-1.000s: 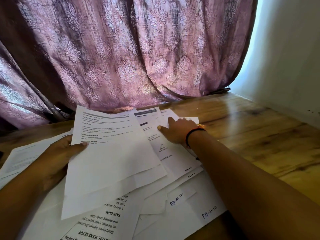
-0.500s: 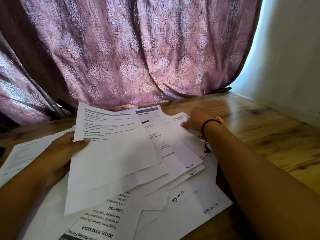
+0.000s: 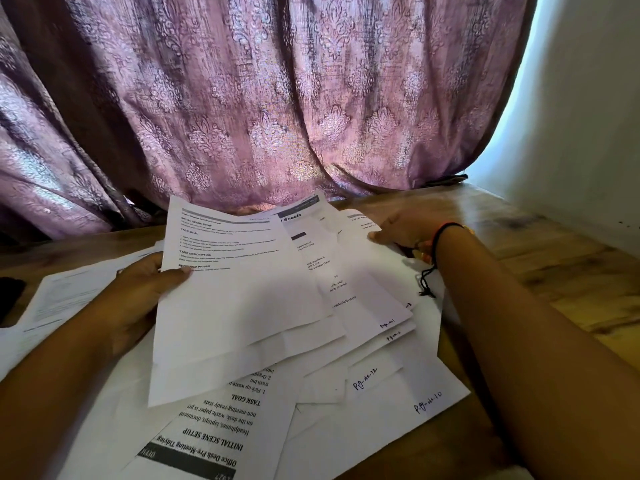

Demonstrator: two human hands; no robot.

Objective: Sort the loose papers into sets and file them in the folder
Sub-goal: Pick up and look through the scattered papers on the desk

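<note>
Several printed white sheets lie fanned and overlapping on a wooden table (image 3: pixel 540 251). My left hand (image 3: pixel 138 296) grips the left edge of a raised stack of sheets (image 3: pixel 239 299), thumb on top of the printed page. My right hand (image 3: pixel 405 230) pinches the far right edge of a sheet (image 3: pixel 377 271) in the fan, thumb on its upper face. Loose pages with handwritten page numbers (image 3: pixel 391 403) lie flat nearer to me, one of them upside down (image 3: pixel 214 434). No folder is in view.
A purple patterned curtain (image 3: pixel 277 98) hangs right behind the table's far edge. A white wall (image 3: pixel 588 116) closes the right side. More sheets (image 3: pixel 65 292) lie at the left, beside a dark object (image 3: pixel 8 296) at the frame's left edge.
My right hand slid from the middle of the fanned sheets to their far right edge and took hold of a sheet there. The left hand kept its grip on the stack.
</note>
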